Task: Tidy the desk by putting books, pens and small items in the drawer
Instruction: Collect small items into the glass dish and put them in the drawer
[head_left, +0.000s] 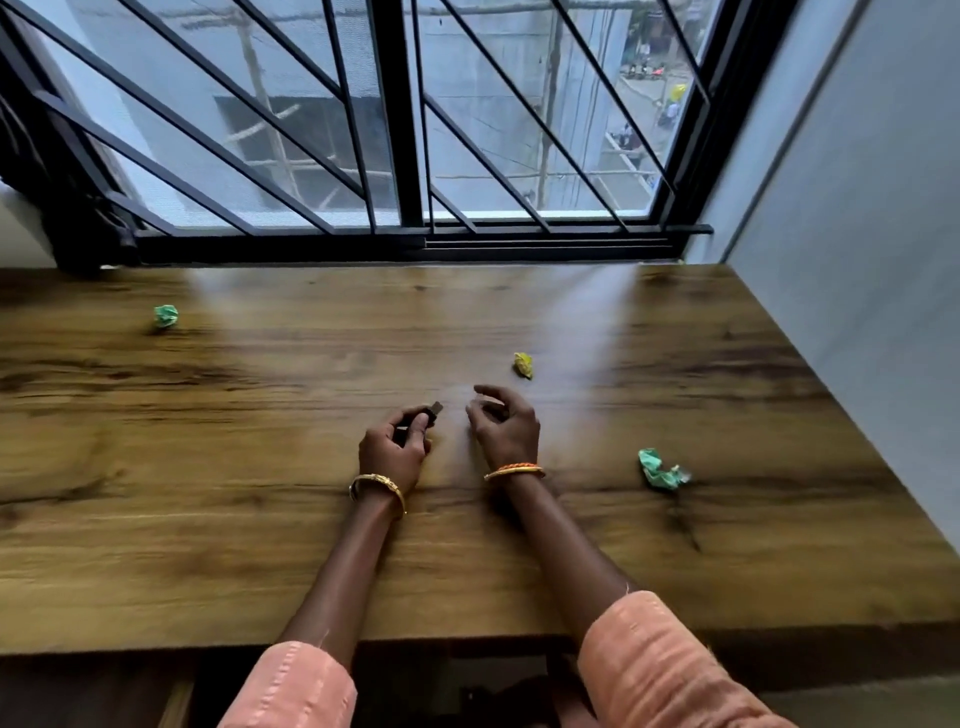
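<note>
1. A crumpled green paper ball (165, 316) sits far left on the grained wooden desk (208, 545), well apart from everything else
2. The left hand (393, 448) curls round a small dark, blocky object (432, 411) near the desk's middle; what it is I cannot tell
3. The right hand (505, 424) hovers just beside, fingers loosely curled, holding nothing
4. A yellow paper wad (523, 365) lies just beyond it
5. A flatter, torn green wad (661, 470) lies towards the right edge, near the pale wall (857, 234)
</note>
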